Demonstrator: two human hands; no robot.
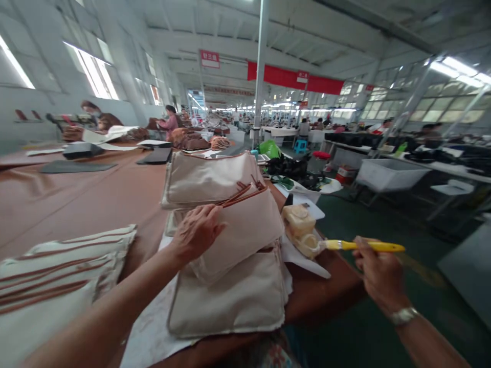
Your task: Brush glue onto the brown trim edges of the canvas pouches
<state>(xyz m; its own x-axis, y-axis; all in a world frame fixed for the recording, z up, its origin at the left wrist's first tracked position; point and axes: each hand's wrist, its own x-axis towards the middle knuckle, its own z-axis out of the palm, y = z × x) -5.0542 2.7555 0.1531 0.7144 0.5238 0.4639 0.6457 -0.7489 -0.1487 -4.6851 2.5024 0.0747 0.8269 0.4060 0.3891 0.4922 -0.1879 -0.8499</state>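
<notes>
Left grip (195,232): released, lying on beige bag panel (240,240), long axis angled away
Right grip (379,271): clenched on yellow brush (364,246), tip pointing left

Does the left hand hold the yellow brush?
No, the right hand grips the yellow-handled brush, while the left hand lies on a beige bag piece.

Left hand (195,232) out ahead, curled downward — right hand (379,276) closed, off to the side.

Large factory workshop (245,102), long brown workbenches (88,204), stacked bag panels (230,301), distant workers (169,122), red hanging banners (295,76)
</notes>
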